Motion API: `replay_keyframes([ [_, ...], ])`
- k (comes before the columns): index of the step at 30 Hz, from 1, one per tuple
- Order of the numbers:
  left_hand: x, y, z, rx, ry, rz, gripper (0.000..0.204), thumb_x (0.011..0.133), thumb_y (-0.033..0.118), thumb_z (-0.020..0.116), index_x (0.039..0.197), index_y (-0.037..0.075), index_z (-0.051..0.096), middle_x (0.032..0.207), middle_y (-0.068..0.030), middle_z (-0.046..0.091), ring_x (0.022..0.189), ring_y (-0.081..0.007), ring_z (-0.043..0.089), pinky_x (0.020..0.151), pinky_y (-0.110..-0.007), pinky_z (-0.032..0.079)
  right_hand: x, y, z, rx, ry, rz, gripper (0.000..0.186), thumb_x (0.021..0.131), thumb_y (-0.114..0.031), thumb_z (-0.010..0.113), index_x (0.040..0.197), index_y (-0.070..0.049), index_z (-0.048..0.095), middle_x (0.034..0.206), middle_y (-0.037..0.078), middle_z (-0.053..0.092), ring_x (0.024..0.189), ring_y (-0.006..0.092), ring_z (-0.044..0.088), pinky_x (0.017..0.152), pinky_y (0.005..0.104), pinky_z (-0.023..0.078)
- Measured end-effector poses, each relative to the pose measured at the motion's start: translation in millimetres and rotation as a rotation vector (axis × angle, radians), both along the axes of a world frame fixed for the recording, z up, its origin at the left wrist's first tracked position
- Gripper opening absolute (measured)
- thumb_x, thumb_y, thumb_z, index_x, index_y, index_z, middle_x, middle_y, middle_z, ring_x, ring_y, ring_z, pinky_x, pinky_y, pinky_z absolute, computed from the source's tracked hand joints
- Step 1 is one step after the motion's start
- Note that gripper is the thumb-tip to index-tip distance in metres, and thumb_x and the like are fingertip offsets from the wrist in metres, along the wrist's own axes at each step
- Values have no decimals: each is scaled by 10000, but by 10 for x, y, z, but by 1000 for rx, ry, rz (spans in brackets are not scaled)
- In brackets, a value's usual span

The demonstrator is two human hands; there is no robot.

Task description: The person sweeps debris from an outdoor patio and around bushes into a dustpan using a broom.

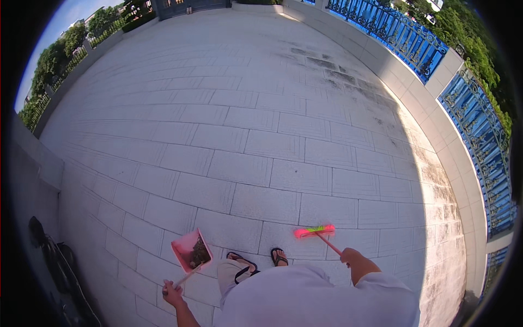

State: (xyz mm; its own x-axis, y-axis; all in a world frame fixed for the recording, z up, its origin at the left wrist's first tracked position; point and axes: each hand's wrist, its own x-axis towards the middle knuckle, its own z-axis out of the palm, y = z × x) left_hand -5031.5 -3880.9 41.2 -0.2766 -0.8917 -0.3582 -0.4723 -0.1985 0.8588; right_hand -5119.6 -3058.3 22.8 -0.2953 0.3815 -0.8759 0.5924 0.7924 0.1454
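At the lower left, my left hand (171,292) is closed on the long handle of a pink dustpan (184,249), whose scoop holds a small pile of dark debris (199,254). My right hand (350,256) grips the handle of a pink broom (299,234) with green in its bristles, its head resting on the pale stone paving to my right front. My feet in dark sandals (279,256) stand between the two tools, below the white shirt I am wearing.
Grey paving (261,143) stretches ahead, darkly stained near a sunlit low wall (408,97) with ornate blue fencing (474,147) on the right. A dark gate (190,5) stands at the back. At the lower left are a wall ledge (35,158) and a dark sculpted object (54,261).
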Motion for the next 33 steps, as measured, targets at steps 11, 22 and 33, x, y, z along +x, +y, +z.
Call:
replay_keyframes([
  [11, -2762, -2731, 178, 134, 78, 148, 465, 1088, 456, 684, 1082, -8, 699, 939, -116, 735, 635, -177, 666, 554, -305, 587, -4465, -3167, 1383, 44, -95, 788, 359, 950, -250, 804, 1251, -56, 805, 1116, 151, 807, 971, 281, 792, 895, 488, 642],
  [22, -6018, -6067, -347, 38, -73, 166, 443, 1037, 427, 757, 931, -3, 761, 791, -69, 721, 562, -147, 636, 495, -308, 511, -8135, -6954, 503, -258, 25, -228, 156, 970, -106, 727, 943, 45, 701, 700, 104, 643, 538, 223, 646, 468, 401, 538],
  [33, -8634, -9369, -413, -2, -95, 391, 430, 1045, 422, 759, 946, 5, 784, 731, -49, 690, 590, -119, 617, 543, -294, 503, -12331, -12515, 63, -267, 289, 568, 290, 956, -175, 691, 1073, 89, 673, 739, 110, 639, 516, 212, 610, 428, 414, 533],
])
